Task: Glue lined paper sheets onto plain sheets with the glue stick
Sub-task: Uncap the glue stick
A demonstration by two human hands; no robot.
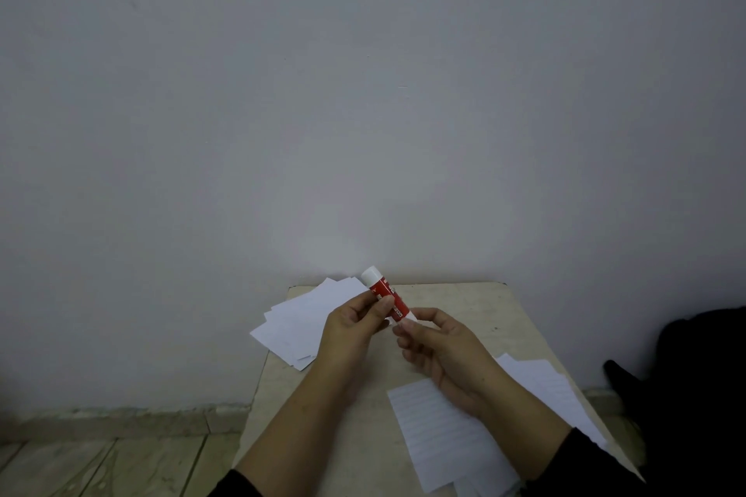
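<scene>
The glue stick (386, 299) points from 5 toward 11 o'clock, the left hand (355, 329) gripping its body, the right hand (434, 343) pinching its lower end.

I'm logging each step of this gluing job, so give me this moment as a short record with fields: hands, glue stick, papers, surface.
left hand: left hand grips the glue stick's red body
right hand: right hand pinches the stick's lower white end
glue stick: glue stick held above the table, tilted, white end up and away; whether capped cannot be told
lined sheets: lined sheets lying near right, under the right forearm
plain sheets: plain sheets in a loose pile, far left
surface: small beige table against a wall
</scene>
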